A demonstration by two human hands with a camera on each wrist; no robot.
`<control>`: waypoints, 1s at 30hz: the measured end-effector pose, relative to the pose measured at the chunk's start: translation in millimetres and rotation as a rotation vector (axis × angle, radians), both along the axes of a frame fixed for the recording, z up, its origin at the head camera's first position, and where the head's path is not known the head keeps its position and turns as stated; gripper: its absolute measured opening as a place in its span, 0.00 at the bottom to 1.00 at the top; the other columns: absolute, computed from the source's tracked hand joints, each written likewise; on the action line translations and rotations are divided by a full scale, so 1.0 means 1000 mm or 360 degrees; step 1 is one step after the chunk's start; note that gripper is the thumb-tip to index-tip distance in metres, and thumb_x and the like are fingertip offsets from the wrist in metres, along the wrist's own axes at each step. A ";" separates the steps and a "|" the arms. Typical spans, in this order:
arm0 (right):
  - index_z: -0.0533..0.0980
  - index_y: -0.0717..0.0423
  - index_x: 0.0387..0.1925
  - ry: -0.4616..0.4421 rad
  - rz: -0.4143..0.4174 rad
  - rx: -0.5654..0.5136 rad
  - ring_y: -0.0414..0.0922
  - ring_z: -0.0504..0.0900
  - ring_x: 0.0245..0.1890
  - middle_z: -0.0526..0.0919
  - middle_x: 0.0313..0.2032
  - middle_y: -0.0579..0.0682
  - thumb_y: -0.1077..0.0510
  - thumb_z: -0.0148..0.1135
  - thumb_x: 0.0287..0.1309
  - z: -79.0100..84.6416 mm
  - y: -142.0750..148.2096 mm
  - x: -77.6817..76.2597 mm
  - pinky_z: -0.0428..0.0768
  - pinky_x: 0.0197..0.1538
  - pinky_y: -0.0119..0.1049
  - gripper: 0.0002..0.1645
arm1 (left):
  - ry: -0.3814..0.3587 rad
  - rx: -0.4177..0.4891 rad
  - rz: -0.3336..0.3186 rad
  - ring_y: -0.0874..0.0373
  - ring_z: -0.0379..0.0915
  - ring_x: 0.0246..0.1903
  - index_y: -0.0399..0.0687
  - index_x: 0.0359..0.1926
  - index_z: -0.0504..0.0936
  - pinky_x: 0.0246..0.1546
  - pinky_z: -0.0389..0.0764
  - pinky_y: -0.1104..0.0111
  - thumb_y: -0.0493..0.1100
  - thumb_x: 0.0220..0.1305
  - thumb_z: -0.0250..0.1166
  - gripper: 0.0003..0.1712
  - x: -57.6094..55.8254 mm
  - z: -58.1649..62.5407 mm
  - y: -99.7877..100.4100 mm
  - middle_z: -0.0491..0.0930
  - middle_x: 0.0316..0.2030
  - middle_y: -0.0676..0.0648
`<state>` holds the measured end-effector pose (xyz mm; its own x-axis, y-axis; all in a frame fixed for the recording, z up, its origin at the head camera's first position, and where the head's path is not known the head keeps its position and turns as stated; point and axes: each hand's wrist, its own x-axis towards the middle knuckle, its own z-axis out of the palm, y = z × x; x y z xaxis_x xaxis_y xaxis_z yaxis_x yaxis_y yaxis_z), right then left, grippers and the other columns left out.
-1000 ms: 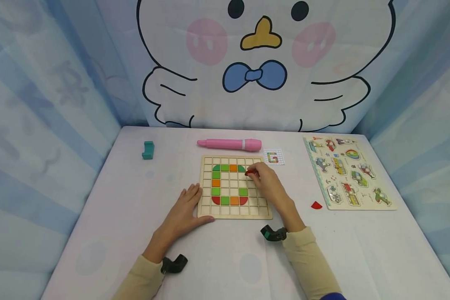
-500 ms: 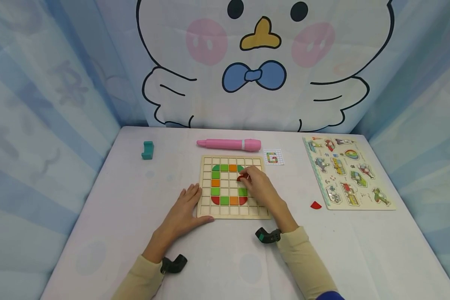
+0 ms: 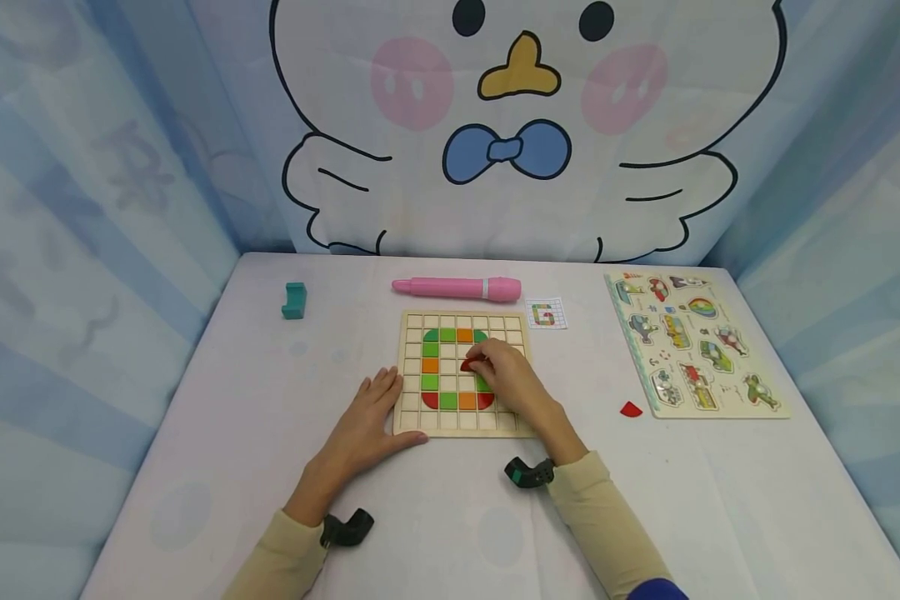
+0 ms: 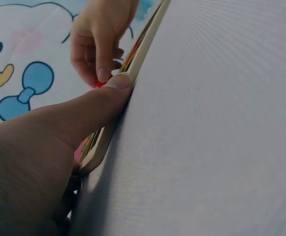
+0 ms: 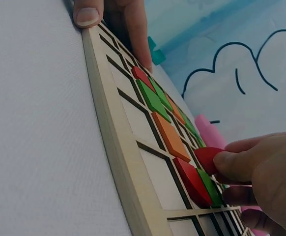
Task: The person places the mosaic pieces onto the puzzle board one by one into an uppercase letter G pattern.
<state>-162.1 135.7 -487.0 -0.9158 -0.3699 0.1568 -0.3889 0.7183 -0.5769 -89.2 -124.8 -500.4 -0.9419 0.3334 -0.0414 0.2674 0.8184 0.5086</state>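
In the head view a square wooden grid board [image 3: 457, 432] lies on the table with green, orange and red tiles set in its cells as a blocky curve. My right hand [image 3: 516, 383] is over the board's middle, pinching a red quarter-round tile [image 5: 208, 158] between thumb and finger. In the right wrist view that tile is tilted, just above the cells, near a green tile [image 5: 209, 188] and a red corner tile [image 5: 192, 182]. My left hand [image 3: 360, 425] rests at the board's lower left corner, fingers straight along its side, thumb on the front edge [image 4: 118, 81].
A second red tile [image 3: 631, 409] lies on the table, left of a picture puzzle board [image 3: 645, 392]. Behind the grid board are a pink pen-shaped thing [image 3: 450, 288] and a small pattern card [image 3: 546, 314]. A teal block [image 3: 295, 301] stands at the back left.
My right hand has moved left and slightly toward me with the red tile, from the board's upper right part to its middle cells. The left hand stays in place.
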 end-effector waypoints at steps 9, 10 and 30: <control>0.82 0.56 0.47 0.0107 0.0036 0.0103 0.46 0.77 0.46 0.81 0.44 0.50 0.60 0.62 0.68 -0.002 0.000 0.002 0.81 0.53 0.42 0.09 | -0.0014 -0.0018 0.0002 0.45 0.46 0.79 0.37 0.76 0.58 0.80 0.49 0.50 0.70 0.55 0.69 0.60 0.000 0.001 0.000 0.56 0.77 0.40; 0.83 0.56 0.47 0.0117 0.0038 0.0111 0.47 0.77 0.46 0.80 0.44 0.51 0.60 0.62 0.68 -0.003 0.000 0.002 0.81 0.53 0.42 0.09 | -0.0013 -0.0019 0.0002 0.45 0.46 0.79 0.37 0.76 0.58 0.80 0.49 0.50 0.70 0.55 0.69 0.60 0.000 0.001 0.000 0.56 0.77 0.40; 0.84 0.59 0.50 0.0133 0.0011 0.0079 0.48 0.78 0.47 0.80 0.45 0.52 0.59 0.63 0.67 -0.005 0.001 0.000 0.82 0.53 0.42 0.13 | 0.0006 0.0000 0.0013 0.45 0.47 0.79 0.37 0.75 0.59 0.80 0.50 0.50 0.70 0.55 0.69 0.60 0.001 0.000 0.001 0.57 0.77 0.40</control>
